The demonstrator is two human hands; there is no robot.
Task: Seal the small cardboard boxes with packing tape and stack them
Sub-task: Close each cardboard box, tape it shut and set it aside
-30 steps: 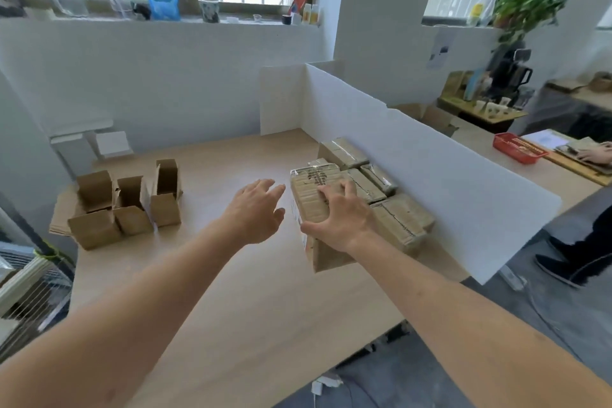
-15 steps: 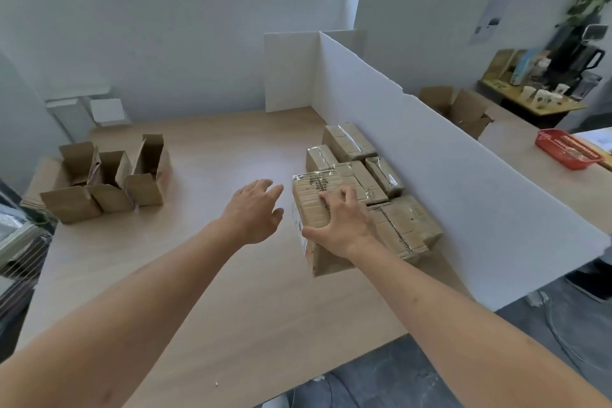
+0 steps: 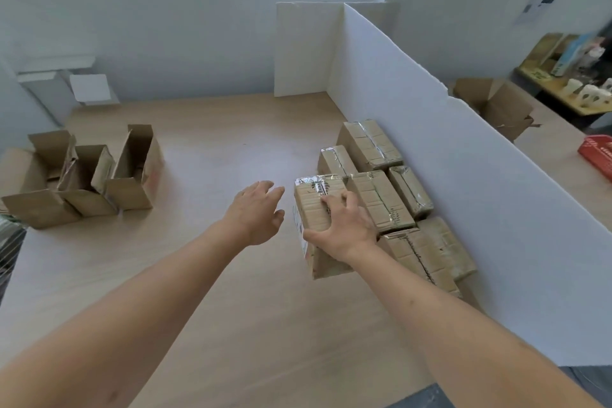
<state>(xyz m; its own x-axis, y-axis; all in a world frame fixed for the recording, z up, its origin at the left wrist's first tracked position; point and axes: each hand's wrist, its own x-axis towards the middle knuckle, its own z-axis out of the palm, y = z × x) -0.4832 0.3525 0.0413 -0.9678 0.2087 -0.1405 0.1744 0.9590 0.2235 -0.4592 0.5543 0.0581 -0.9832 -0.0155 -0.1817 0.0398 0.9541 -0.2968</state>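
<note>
Cardboard, small and stiff: the taped box (image 3: 319, 209) under the right hand (image 3: 344, 232) looks light, judging by how one hand covers it from above with no sign of strain. Corrugated walls should keep their shape under a firm squeeze, but the glossy packing tape across the far end and along the top seam is likely slick, so a hold on bare cardboard at the long sides seems safer than one on the tape. Edges and corners probably dent if knocked against the neighbours.

Right hand lies on the box top, fingers (image 3: 331, 200) curled onto the lid and thumb (image 3: 313, 236) spread down toward the near left edge; it reads as a grip from above. Left hand (image 3: 256, 214) hovers just beside the box's left face, fingers (image 3: 270, 190) straight and slightly spread, touching nothing.

Position: box sits on the table (image 3: 215, 275) at the left edge of the sealed boxes (image 3: 397, 209), touching the next one on its right. That group lies in rows against the white foam-board divider (image 3: 463, 192).

Look: brown kraft, oblong, printed lines on top, a pale label with red marks on the left side face, crinkled clear tape catching light at the far end.

Open boxes (image 3: 82, 182) stand well apart at the far left of the table, flaps up, unsealed. Whether the held box rests on another box cannot be told.
</note>
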